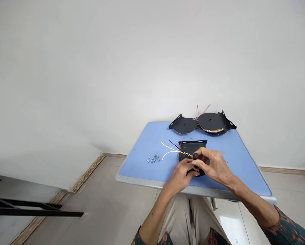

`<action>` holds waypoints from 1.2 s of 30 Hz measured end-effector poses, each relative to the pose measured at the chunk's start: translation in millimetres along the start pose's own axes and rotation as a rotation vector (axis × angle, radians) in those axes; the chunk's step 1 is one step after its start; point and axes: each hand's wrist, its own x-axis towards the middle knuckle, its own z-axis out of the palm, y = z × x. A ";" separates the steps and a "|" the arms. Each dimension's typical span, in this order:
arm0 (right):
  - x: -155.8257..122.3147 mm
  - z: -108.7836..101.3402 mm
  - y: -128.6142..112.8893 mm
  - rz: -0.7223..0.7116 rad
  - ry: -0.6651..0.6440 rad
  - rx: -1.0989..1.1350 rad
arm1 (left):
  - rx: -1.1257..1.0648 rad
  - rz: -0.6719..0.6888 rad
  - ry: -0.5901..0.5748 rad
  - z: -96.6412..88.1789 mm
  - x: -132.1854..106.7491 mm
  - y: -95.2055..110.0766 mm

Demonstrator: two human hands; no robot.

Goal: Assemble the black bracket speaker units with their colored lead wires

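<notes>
A black metal plate (192, 148) with a round body and a bracket edge lies on the blue table (147, 163) in front of me. Yellow, white, black and red wires (170, 148) stick out of it to the left. My right hand (213, 165) is closed round a small black tool handle (195, 157) held upright over the plate. My left hand (182, 174) has its fingers curled at the plate's near edge, pinching beside the tool. What its fingertips hold is hidden.
A pile of several small silver nuts (153, 159) lies left of the plate. Two more black round plates (183, 125) (213, 122) with wires sit at the table's far edge by the white wall. A dark frame (27, 207) stands on the floor at left.
</notes>
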 end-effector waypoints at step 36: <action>37.5 -50.6 76.8 0.446 0.088 -0.321 | 0.421 -0.337 0.404 -7.0 -52.0 3.3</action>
